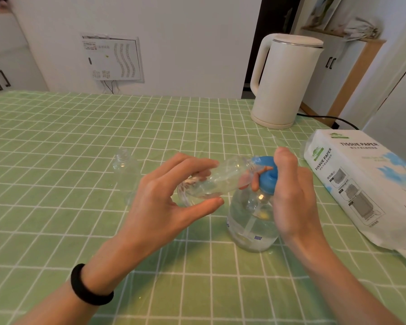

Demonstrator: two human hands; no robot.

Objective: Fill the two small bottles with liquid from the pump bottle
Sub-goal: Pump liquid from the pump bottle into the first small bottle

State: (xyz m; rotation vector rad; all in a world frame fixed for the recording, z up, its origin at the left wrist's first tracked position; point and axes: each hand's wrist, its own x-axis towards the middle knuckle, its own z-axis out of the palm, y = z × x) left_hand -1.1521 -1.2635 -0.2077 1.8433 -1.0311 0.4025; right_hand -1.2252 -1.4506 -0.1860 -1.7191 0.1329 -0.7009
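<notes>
A small clear bottle was held sideways in the left hand, its mouth at the blue head of the pump bottle, which was gripped by the right hand. A second small bottle was stood left on the checked tablecloth, a white kettle and tissue pack right.

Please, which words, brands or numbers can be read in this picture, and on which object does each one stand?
"TISSUE PAPER": top face of the tissue pack.
"TISSUE PAPER": again on its end face, running upward.
Other print on the tissue pack: too small to read.
Labels on the wall panel: too small to read.
Label on the pump bottle: blurred.
The small bottle in the left hand: no text visible.
</notes>
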